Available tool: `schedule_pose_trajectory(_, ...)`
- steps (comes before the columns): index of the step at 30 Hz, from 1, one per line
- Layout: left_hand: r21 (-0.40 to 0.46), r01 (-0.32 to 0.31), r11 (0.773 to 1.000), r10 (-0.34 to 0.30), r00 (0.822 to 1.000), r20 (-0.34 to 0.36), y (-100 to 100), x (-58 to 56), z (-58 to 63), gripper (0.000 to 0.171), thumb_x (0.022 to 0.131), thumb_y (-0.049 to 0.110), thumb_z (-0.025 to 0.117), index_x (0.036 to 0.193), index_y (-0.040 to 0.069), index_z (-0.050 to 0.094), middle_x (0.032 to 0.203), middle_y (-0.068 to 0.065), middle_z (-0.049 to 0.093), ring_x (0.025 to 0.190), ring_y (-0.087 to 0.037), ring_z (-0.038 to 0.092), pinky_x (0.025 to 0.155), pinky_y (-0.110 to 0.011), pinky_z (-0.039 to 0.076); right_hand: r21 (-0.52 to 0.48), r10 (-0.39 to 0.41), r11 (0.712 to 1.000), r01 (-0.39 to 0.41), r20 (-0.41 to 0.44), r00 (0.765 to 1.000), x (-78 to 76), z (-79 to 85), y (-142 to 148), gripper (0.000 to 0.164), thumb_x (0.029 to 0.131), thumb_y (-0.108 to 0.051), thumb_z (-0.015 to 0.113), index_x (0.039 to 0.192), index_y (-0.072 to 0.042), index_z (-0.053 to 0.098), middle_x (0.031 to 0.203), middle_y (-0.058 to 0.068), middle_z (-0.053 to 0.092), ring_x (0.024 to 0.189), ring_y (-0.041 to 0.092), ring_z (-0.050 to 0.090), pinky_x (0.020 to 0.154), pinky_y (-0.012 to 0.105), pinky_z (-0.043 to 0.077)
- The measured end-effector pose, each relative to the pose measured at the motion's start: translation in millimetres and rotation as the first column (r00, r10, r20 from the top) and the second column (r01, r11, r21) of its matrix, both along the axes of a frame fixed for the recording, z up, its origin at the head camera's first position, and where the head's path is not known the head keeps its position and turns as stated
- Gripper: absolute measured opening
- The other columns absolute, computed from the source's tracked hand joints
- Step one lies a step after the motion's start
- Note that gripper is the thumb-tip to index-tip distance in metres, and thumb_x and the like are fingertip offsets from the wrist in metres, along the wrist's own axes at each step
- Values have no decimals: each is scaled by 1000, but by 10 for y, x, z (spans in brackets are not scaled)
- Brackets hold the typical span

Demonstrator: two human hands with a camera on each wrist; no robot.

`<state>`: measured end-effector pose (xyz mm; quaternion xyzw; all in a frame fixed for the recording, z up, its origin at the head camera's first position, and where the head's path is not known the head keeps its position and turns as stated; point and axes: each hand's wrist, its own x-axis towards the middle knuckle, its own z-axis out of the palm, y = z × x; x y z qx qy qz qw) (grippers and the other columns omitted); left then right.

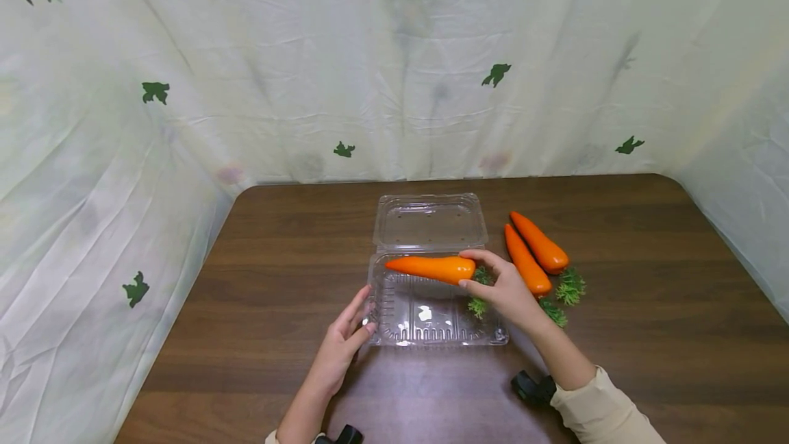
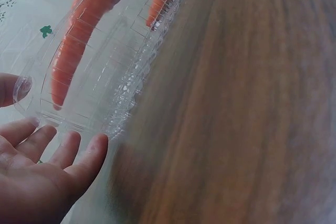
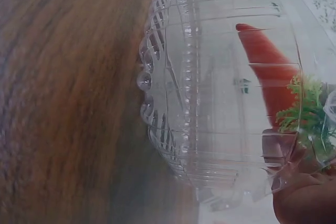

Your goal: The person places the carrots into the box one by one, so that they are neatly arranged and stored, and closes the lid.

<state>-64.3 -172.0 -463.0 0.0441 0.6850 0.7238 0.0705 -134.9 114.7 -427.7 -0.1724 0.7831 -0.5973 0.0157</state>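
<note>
In the head view my right hand (image 1: 508, 293) holds an orange carrot (image 1: 431, 267) by its thick end, thumb on the near side and fingers on the far side. The carrot lies sideways over the back part of a clear plastic clamshell box (image 1: 444, 342), tip to the left, its green leafy top (image 1: 477, 307) hanging under the hand. My left hand (image 1: 342, 338) is at the box's left side. In the left wrist view its loosely extended fingers (image 2: 68, 150) touch the outer wall and the thumb is at the rim.
The box's clear lid (image 1: 431, 225) lies folded back behind it. Right of the box are two more carrots, one nearer (image 1: 527, 262) and one farther (image 1: 542, 242), with green tops towards me. A white leaf-patterned curtain (image 1: 370, 88) stands behind the brown wooden table (image 1: 277, 266).
</note>
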Motion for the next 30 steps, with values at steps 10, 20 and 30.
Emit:
schedule_pose_trajectory(10, -13, 3, 1000, -3, 1000, -8, -1, 1, -5, 58, 88, 4, 54, 140, 15, 32, 144, -4, 27, 128, -26, 29, 97, -33, 29, 81, -22, 996, 22, -2, 1000, 77, 202, -75, 43, 78, -4, 68, 118, 4, 53, 113, 16, 56, 100, 26, 52, 85, 39, 42)
schedule_pose_trajectory(20, -21, 6, 1000, -6, 1000, -15, 1, -3, -10, 58, 88, 2, 54, 140, 15, 32, 145, -3, 26, 128, -26, 29, 97, -33, 29, 194, -85, 976, 104, -103, 991, -30, -90, -63, 46, 74, -20, 74, 116, -9, 58, 112, 5, 57, 103, 20, 52, 88, 41, 41)
schedule_pose_trajectory(30, 12, 7, 1000, -6, 1000, -16, 4, -9, -26, 57, 89, 1, 51, 140, 15, 32, 145, -2, 26, 127, -23, 30, 95, -22, 31, 188, -68, 979, 83, -84, 994, -31, -118, -90, 46, 77, -9, 70, 120, -5, 53, 119, 10, 54, 105, 26, 53, 86, 41, 43)
